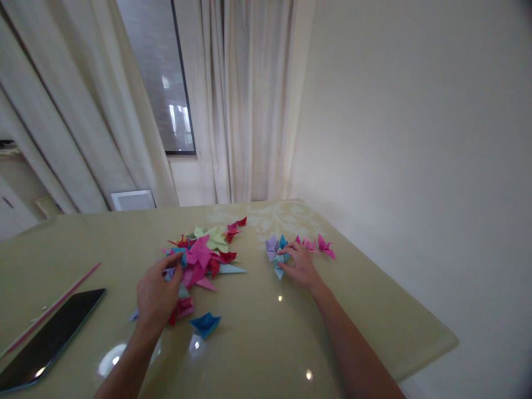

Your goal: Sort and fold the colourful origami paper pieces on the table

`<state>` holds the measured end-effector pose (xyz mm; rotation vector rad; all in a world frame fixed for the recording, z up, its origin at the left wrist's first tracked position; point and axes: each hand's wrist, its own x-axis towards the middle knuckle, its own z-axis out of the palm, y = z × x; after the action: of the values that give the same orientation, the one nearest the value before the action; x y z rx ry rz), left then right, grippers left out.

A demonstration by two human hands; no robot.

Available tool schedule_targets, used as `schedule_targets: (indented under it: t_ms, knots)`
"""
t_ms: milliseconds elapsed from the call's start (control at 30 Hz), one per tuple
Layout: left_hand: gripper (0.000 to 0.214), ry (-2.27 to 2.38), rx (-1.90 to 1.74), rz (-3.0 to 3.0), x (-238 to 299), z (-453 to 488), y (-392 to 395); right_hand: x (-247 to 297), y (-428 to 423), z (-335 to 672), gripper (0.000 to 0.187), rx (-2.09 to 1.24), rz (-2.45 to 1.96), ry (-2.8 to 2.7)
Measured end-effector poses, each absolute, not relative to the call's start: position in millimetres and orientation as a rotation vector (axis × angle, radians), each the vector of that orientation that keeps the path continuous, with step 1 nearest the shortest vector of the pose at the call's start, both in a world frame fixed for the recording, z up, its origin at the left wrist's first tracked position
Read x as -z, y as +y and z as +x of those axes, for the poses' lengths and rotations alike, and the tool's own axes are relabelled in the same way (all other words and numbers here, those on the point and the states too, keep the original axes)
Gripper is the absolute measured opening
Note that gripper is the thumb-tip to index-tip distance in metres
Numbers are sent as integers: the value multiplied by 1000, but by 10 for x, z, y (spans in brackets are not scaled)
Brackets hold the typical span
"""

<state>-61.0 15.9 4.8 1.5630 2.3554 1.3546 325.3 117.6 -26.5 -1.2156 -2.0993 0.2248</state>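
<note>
From where I am sitting, far off, I am seeing a left hand [156, 296] and a right hand [301, 267] working over a pale green worktop [257, 343]. The worktop is holding all the folded paper, with the bits lying right on top of it.

The left hand is bending over the near left side of a big messy heap [198, 259]. Its thumb and first finger are sitting close together by a bright blue paper [182, 256], but I am not able to tell if they are squeezing it. In the heap I am spotting pink, red, pale green, blue and purple shapes, all lying over each other.

The right hand is resting well apart from that heap, over a small bunch. Its thumb and first finger are curling around a light blue paper [279, 271], with a little gap showing, and I am not able to tell if they are pinching it. A light purple paper [271, 247] is sitting just beside it. A hot pink paper [326, 247] is lying on the far right.

One dark blue paper [205, 325] is lying alone, nearer to me than the heap. Over on the left, a black phone [52, 338] is lying beside a long pink stick [56, 305].
</note>
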Motion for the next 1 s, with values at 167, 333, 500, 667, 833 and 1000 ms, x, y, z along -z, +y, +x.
schedule_targets:
  t_ms: [167, 333, 500, 667, 833, 1000]
  knots:
    - [48, 1963, -1787, 1327, -65, -484, 183, 208, 1061, 3194, 28, -119, -1054, -1872]
    - [63, 1357, -1926, 988, -127, -194, 214, -38, 783, 2904, 21, -185, -923, -1679]
    - [39, 1238, -1738, 1542, -360, 176, -116, -379, 179, 2591, 27, -619, -739, -1787]
    - [35, 1235, -1523, 2424, -507, 489, -507, -434, -195, 2613, 40, -1030, -694, -1651]
    - [37, 1160, -1382, 2810, -388, 685, -664, -236, -337, 2766, 28, -1046, -747, -1600]
    - [43, 1613, -1119, 2595, -43, 345, -668, 86, -410, 3071, 27, -931, -959, -1580]
